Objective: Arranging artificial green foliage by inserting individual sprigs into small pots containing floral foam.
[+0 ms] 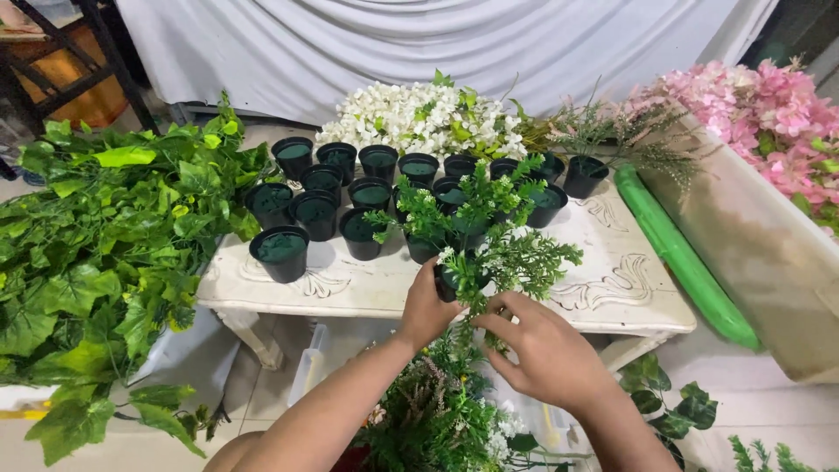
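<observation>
my left hand (426, 308) is wrapped around a small black pot (447, 284) at the front edge of the white table (612, 288). right hand (546, 350) has its fingers pinched together on the stem of the green fern sprig (511, 260) poking out of that pot. more black pots (367, 188) sit in rows behind it.

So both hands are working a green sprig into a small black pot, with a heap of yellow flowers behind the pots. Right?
Not quite: the head view shows the heap of flowers behind the pots is white, not yellow. The left hand and right hand do work a green sprig into a small black pot.
</observation>
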